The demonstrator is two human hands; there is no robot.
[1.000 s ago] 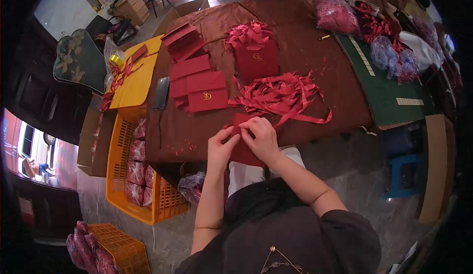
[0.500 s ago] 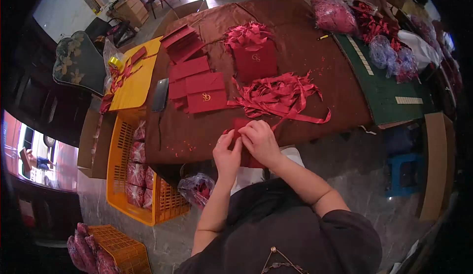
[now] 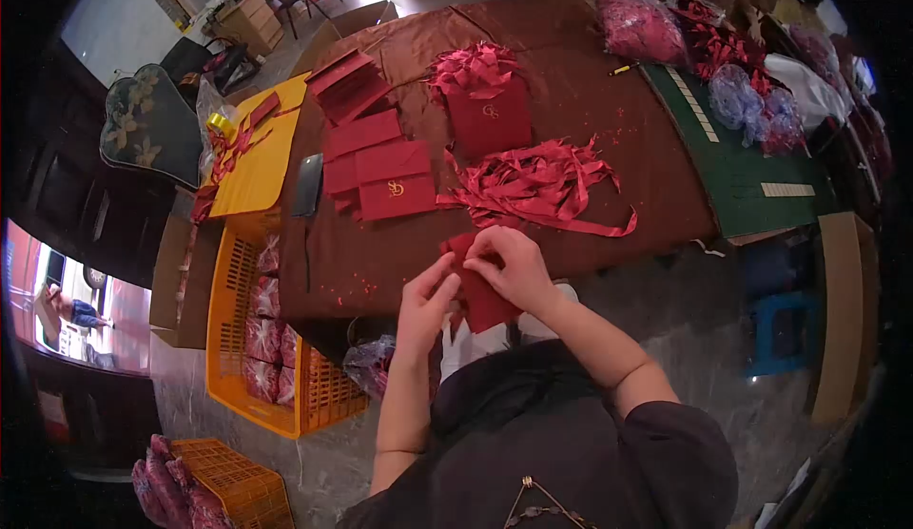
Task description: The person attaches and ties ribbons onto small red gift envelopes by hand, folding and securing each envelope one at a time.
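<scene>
- Hands sit close together at the table's near edge: the right hand [image 3: 511, 268] pinches the top of a red pouch [image 3: 488, 306] between thumb and fingertips, seemingly to keep its upper edge steady.
- Left hand [image 3: 424, 308] curves at the pouch's left edge, thumb and forefinger slightly parted; whether it grips or merely touches, I cannot tell.
- Pouch hangs tilted in front of the person's lap, probably held there for an easy view from above.
- Loose red ribbons [image 3: 547, 185] lie heaped just beyond the hands, likely so either can reach them.
- More red pouches [image 3: 395, 182] overlap to the left, one with its gold mark facing up; a phone [image 3: 307, 185] lies beside them, apart from the ribbons.
- Farther off, another marked pouch [image 3: 488, 122] lies with a ribbon bunch [image 3: 475, 68] at its far end, perhaps to keep that bunch separate.
- Left of the table, an orange crate [image 3: 226, 325] holds wrapped red bundles [image 3: 262, 337], presumably to keep them off the floor.
</scene>
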